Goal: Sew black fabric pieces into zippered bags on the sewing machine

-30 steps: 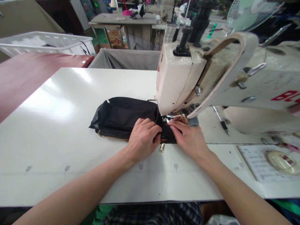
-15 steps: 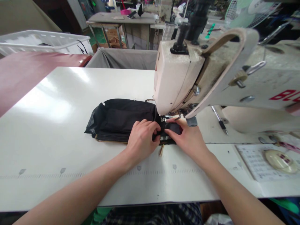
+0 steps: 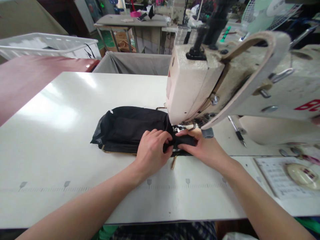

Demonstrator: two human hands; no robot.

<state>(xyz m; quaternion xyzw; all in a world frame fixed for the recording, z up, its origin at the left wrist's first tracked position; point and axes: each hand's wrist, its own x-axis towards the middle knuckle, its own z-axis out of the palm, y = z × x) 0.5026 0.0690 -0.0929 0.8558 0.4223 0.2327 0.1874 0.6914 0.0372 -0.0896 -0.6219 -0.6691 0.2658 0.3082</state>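
A black fabric pouch (image 3: 132, 125) lies flat on the white sewing table, its right end under the needle area of a sewing machine (image 3: 192, 83). Along its near edge runs a gold-toothed zipper (image 3: 120, 153), and a gold zipper pull (image 3: 173, 162) hangs toward me. With fingers curled, my left hand (image 3: 155, 150) grips the pouch just left of the presser foot (image 3: 178, 128). My right hand (image 3: 203, 145) pinches the pouch's right end between thumb and fingers, close beside the foot. The fabric under the machine head is partly hidden by my fingers.
A pen (image 3: 237, 131) lies by the machine's base. On the right is a printed sheet (image 3: 267, 171) with an oval cream object (image 3: 303, 175) on it. A white plastic basket (image 3: 50, 45) and pink-covered surface (image 3: 32, 80) are at left. A grey fabric bin (image 3: 140, 63) stands behind the table.
The view has shifted slightly, so the machine appears a little farther right. My right hand sits slightly farther right from my left; both keep hold of the pouch.
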